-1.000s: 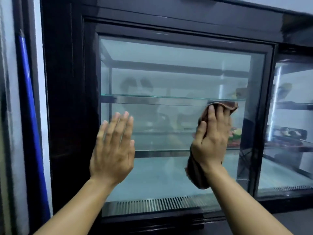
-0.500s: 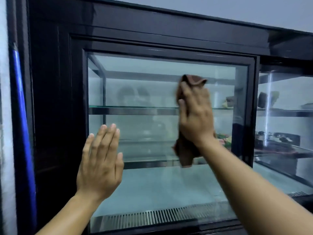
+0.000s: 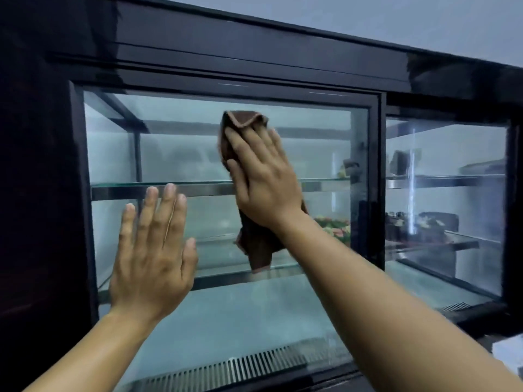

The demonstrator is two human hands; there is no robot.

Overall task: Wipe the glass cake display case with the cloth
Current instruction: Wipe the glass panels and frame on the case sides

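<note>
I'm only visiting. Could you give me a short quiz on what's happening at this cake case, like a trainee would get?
1. Which hand presses the brown cloth against the glass pane? A) left B) right C) both
2. True or false: the left hand holds a spray bottle.
3. Fill in: along the front of the case floor runs a slotted metal ____.
Key: 1 B, the right hand. 2 False; its fingers are straight and it holds nothing. 3 grille.
</note>
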